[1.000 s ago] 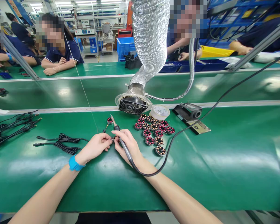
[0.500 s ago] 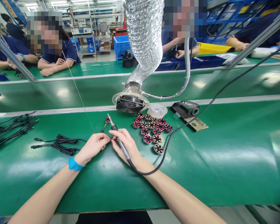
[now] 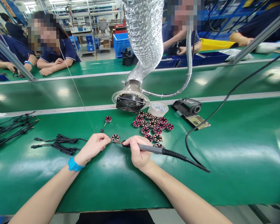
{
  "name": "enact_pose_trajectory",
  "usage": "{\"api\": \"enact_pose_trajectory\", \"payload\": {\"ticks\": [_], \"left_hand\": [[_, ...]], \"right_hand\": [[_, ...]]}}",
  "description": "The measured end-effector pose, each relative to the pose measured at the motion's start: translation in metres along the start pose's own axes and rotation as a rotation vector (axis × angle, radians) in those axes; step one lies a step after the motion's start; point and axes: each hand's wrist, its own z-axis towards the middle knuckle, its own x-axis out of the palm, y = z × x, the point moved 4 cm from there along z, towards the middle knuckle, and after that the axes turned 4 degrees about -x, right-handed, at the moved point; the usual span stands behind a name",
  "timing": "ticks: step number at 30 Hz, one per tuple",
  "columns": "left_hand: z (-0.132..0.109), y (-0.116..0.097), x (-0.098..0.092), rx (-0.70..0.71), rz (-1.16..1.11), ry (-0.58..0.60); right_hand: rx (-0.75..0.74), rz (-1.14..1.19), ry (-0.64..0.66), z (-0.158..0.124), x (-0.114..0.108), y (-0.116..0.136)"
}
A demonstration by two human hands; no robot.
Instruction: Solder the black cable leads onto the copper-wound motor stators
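Note:
My right hand (image 3: 140, 152) grips a grey soldering iron (image 3: 154, 149), its tip pointing left at a small round coil part (image 3: 115, 138) on the green bench. Fingertips of my left hand (image 3: 96, 146) are pinched together at the left edge of that part; what lies between them is too small to make out. Another round part (image 3: 108, 119) with a short lead sits farther back. Several more round parts (image 3: 152, 124) are grouped to the right. A black cable (image 3: 65, 144) runs toward my left wrist.
Above the bench hangs a fume extractor (image 3: 130, 102) on a foil duct. A roll of tape (image 3: 158, 109) and a metal iron stand (image 3: 188, 107) are behind the parts. Black cables (image 3: 4, 130) lie far left. People sit across the bench.
My right hand has moved right and turned the soldering iron from upright to nearly level, tip at the round part. Its cord has shifted right. My left hand has barely moved.

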Motion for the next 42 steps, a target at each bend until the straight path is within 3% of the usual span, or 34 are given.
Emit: {"api": "enact_pose_trajectory", "payload": {"ticks": [18, 42], "left_hand": [[-0.0018, -0.0018, 0.0025, -0.016, 0.009, 0.009], [-0.0016, -0.0020, 0.0028, -0.007, 0.004, 0.006]], "right_hand": [[-0.011, -0.003, 0.070, -0.0014, 0.0049, 0.0023], [0.021, 0.008, 0.048, -0.0012, 0.0040, 0.0013]]}}
